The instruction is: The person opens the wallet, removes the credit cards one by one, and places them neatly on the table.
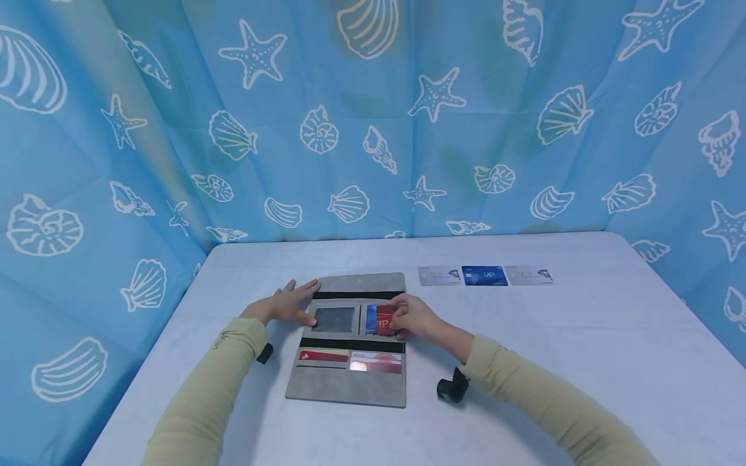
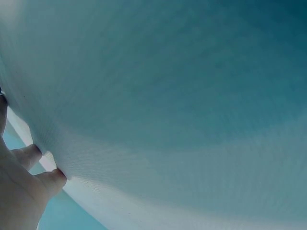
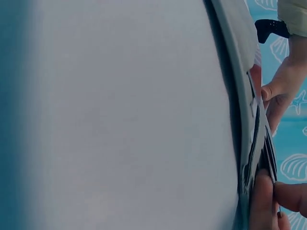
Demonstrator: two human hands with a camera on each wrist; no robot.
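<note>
A grey wallet [image 1: 344, 388] lies unfolded on the table. My left hand [image 1: 287, 304] spreads its fingers along the wallet's upper left edge, thumb beside a clear window pocket [image 1: 335, 320]. My right hand [image 1: 418, 317] pinches a red VIP card [image 1: 383, 321] at its right side, over the upper right pocket. A blue card [image 1: 370, 317] shows just left of the red one, partly covered by it. In the right wrist view, thumb and finger [image 3: 290, 195] close on a thin edge at the wallet's side. Lower slots hold a red card [image 1: 323, 356] and a white-and-red card [image 1: 375, 362].
Behind the wallet to the right, a silver card [image 1: 440, 276], a blue VIP card [image 1: 485, 276] and another silver card [image 1: 529, 276] lie in a row on the white table [image 1: 583, 349]. A blue curtain [image 1: 373, 129] with shell prints hangs behind. Small black devices [image 1: 453, 387] sit at the wrists.
</note>
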